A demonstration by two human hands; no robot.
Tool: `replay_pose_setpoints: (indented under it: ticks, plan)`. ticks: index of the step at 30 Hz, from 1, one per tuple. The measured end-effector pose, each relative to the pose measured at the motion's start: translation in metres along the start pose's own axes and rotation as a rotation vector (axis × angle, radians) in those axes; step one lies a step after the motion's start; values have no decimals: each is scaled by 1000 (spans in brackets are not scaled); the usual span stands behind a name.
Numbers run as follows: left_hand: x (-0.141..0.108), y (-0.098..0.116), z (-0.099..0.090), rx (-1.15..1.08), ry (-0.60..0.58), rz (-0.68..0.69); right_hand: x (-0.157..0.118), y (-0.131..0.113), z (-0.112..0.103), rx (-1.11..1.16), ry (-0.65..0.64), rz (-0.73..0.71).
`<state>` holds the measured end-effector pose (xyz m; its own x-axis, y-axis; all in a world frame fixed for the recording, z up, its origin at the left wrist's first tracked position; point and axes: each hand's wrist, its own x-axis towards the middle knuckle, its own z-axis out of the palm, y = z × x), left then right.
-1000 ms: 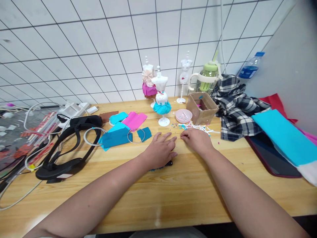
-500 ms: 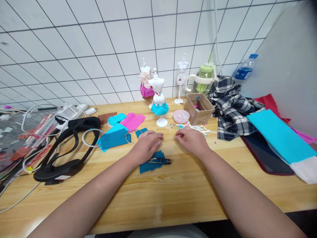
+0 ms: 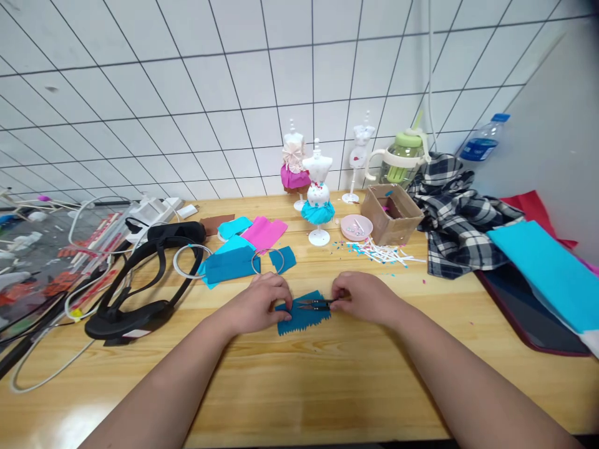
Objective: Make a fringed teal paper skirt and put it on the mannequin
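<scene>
lowered, the right hand (image 3: pixel 365 298) pinches snips (image 3: pixel 319 305), the left hand (image 3: pixel 259 302) half open on teal cloth (image 3: pixel 300 320); bottle label (image 3: pixel 478 149) illegible.

White wall tiles (image 3: pixel 243 81) with dark joints, spanning the upper frame from the left edge; a white cable (image 3: pixel 429 75) runs down them at upper right. Plain pale panel (image 3: pixel 556 137), right edge. Tabletop (image 3: pixel 281 386) of light wood with lengthwise grain, lower frame, showing a bright patch of reflected light at lower left.
</scene>
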<state>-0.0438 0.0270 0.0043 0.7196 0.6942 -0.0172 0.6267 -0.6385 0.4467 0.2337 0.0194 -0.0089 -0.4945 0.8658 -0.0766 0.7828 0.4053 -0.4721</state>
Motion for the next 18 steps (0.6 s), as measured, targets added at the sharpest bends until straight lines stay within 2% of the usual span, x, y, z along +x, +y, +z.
replay_pose_setpoints:
  ticks: [5,9,11,13,16,18]
  plan:
    - [-1,3,1,44,1,-16,3,9,-4,-8,82,226]
    - [-3,5,5,-25,29,53,7,8,0,-106,254,324]
    - [-4,6,6,-20,89,65,8,5,3,-139,372,289]
    - [-4,8,7,19,142,84,8,0,7,-135,415,170]
    - [0,13,12,44,105,150,8,-6,11,-150,320,-15]
    - [4,17,17,55,39,179,8,-7,13,-190,271,-22]
